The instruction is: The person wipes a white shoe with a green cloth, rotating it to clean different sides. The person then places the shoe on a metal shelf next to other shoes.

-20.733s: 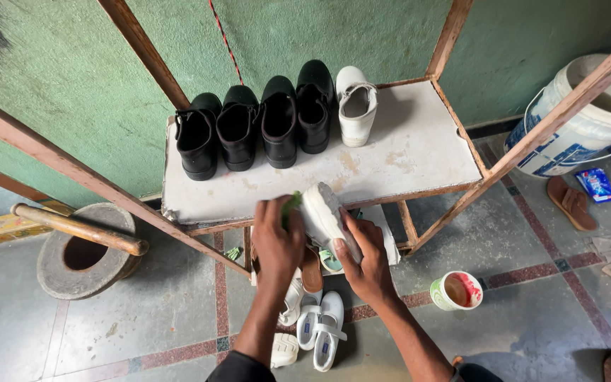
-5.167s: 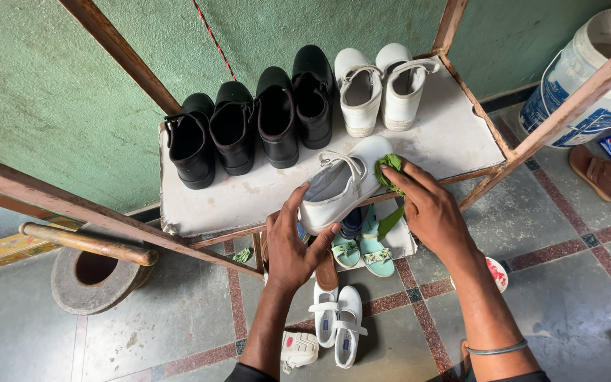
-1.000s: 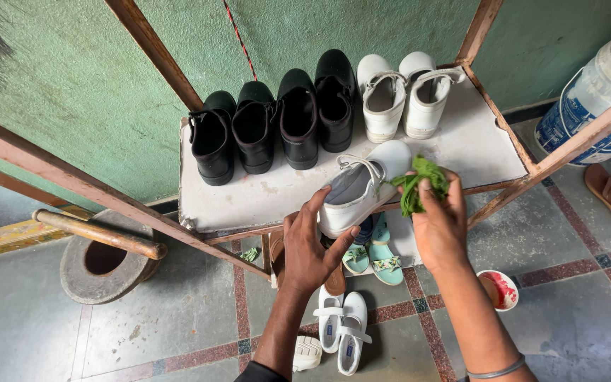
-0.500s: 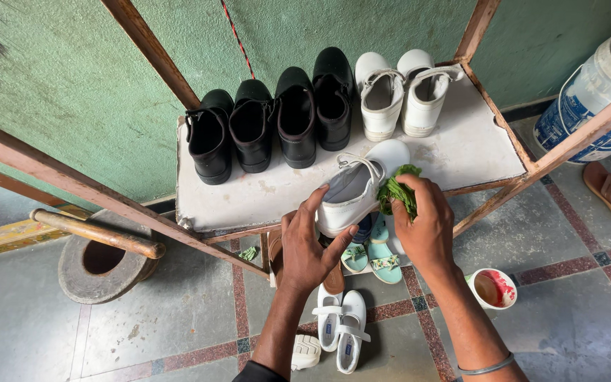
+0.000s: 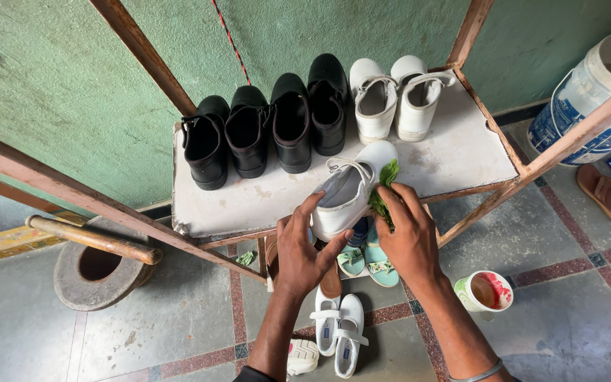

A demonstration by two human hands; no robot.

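A white shelf (image 5: 263, 201) on a rusty frame stands against a green wall (image 5: 58, 92). At the back of the shelf, four black shoes (image 5: 270, 127) stand in a row, with two white shoes (image 5: 394, 95) just beside them to the right. A white bucket (image 5: 595, 99) sits on the floor right of the shelf, a stone mortar (image 5: 97, 272) with a wooden pestle (image 5: 93, 240) to its left. Below the shelf's front edge lie green sandals (image 5: 369, 258), a small white pair (image 5: 341, 332) and a cup (image 5: 486, 291).

At the shelf's front edge, the left hand (image 5: 302, 251) is clamped on the heel end of a white shoe (image 5: 351, 191), held tilted over the edge. The right hand (image 5: 408, 237) is closed on a green cloth (image 5: 383, 187), pressed against the shoe's toe side. The hands sit close together, the shoe between them.
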